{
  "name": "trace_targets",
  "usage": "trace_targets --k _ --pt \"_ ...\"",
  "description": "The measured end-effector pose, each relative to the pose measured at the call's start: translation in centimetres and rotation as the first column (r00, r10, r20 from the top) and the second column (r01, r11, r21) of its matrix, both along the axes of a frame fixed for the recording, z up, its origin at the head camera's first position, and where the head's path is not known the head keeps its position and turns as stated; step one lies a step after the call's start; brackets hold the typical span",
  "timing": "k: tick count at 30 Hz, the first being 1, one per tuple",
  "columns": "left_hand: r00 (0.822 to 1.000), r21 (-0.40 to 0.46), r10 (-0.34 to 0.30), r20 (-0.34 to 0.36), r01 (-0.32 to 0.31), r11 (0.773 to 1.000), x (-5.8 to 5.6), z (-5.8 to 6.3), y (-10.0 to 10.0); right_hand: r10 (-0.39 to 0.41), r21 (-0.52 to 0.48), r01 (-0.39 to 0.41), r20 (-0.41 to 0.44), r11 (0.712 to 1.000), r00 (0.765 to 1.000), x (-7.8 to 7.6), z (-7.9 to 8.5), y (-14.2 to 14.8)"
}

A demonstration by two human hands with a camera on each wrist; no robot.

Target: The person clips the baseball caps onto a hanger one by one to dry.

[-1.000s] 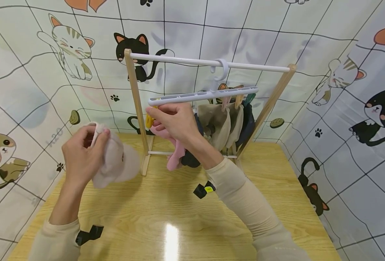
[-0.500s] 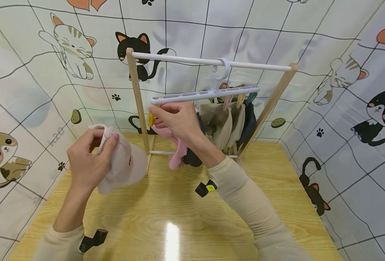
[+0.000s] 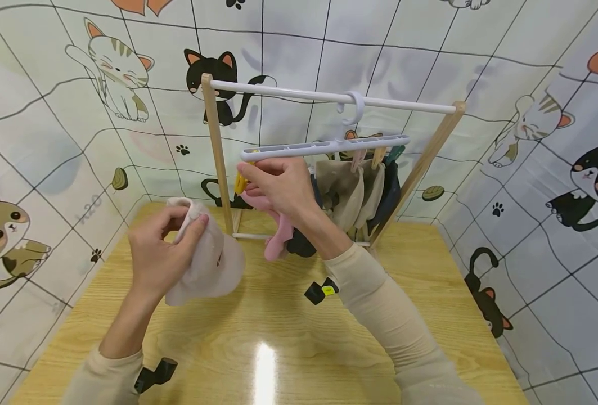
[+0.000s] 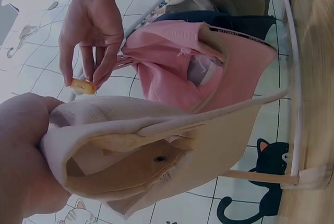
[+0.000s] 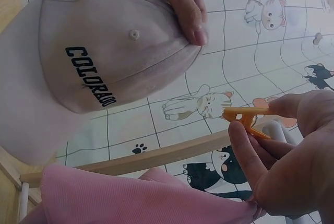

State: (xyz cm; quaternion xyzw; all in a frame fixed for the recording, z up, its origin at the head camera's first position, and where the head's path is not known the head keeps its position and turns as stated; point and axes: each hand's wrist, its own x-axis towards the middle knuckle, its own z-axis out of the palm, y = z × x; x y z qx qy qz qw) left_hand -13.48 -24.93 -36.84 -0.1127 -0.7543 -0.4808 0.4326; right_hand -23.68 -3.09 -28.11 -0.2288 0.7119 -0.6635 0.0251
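Observation:
My left hand (image 3: 159, 253) pinches a pale baseball cap (image 3: 210, 264) by the top of its crown, and the brim points away to the right. Dark lettering runs across the cap's front in the right wrist view. At the left end of a white hanger (image 3: 288, 151), my right hand (image 3: 288, 188) pinches a yellow clothespin (image 5: 245, 117) between thumb and fingers. The cap is apart from the clothespin. Just beyond the right hand hangs a pink cap (image 4: 172, 72), partly hidden by that hand in the head view.
The hanger hooks over the white bar (image 3: 299, 94) of a wooden-sided rack (image 3: 215, 152). Beige caps (image 3: 341, 185) and a dark cap (image 3: 387, 194) hang toward its right end from pink, orange and green clothespins. The rack stands on a wood-grain table (image 3: 380, 349) before a cat-patterned cloth.
My left hand has moved right with the pale cap, closer to the clothespin and the hanger's left end. The right hand stays at the hanger, still pinching the yellow clothespin.

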Motion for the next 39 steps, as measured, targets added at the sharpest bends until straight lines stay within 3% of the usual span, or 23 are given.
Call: trace_targets --k 9,17,33,39 --pt "0.996 0.03 -0.062 0.058 0.061 0.998 -0.6 -0.7 1.8 -0.034 0.026 0.034 0.006 0.999 0.999 -0.1 -0.1 0.3" --pt "0.992 0.002 -0.078 0.101 0.078 0.997 -2.1 -1.6 3.0 -0.04 0.042 0.04 -0.009 0.998 0.999 -0.2 -0.1 0.5" --pt "0.998 -0.122 0.003 0.065 0.005 0.993 -4.4 -2.1 4.5 -0.033 0.059 0.034 -0.014 0.998 0.999 -0.3 -0.4 0.7" --pt "0.999 -0.141 -0.006 0.037 0.012 0.99 -4.9 -1.9 4.8 -0.035 0.06 0.036 -0.02 0.998 0.999 -0.2 -0.3 0.6"
